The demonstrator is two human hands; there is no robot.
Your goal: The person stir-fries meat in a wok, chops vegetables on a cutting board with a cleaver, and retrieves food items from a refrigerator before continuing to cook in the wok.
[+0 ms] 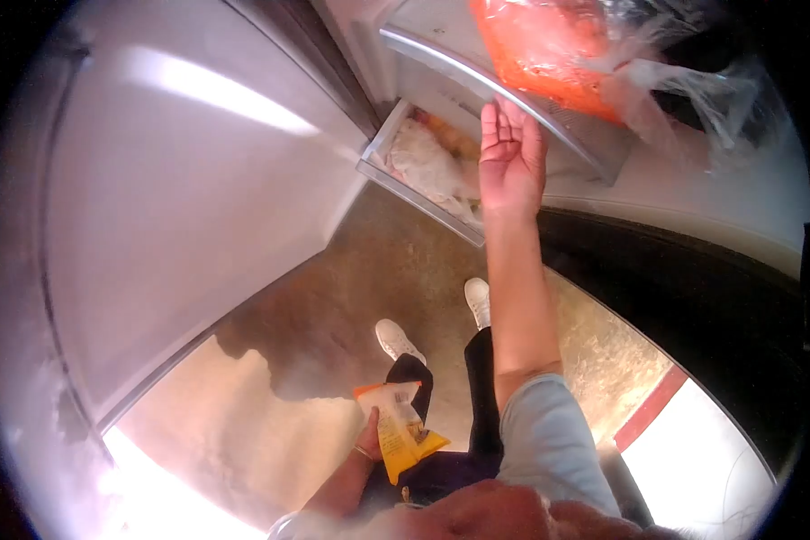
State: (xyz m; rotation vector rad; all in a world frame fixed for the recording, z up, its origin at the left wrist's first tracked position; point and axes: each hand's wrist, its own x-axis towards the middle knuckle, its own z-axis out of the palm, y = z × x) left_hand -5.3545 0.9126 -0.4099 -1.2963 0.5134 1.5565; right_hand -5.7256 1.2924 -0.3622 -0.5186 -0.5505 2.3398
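Observation:
My left hand [369, 435] is closed around a packet [394, 418], white with orange and yellow ends, low in front of my legs. My right arm stretches forward into the open fridge. My right hand [510, 162] is palm up, with its fingers curled at the curved front edge of a clear drawer [571, 144]; the fingertips are partly hidden there. Below and left of that hand, a lower drawer [423, 203] stands pulled out. In it lie a whitish plastic bag [423, 164] and something yellow and reddish that I cannot make out.
An orange-red bag [549, 49] and crumpled clear plastic [684, 81] sit above the clear drawer. The fridge door [189, 198] stands wide at the left. My white shoes [394, 339] are on the brown, patchy floor [333, 297].

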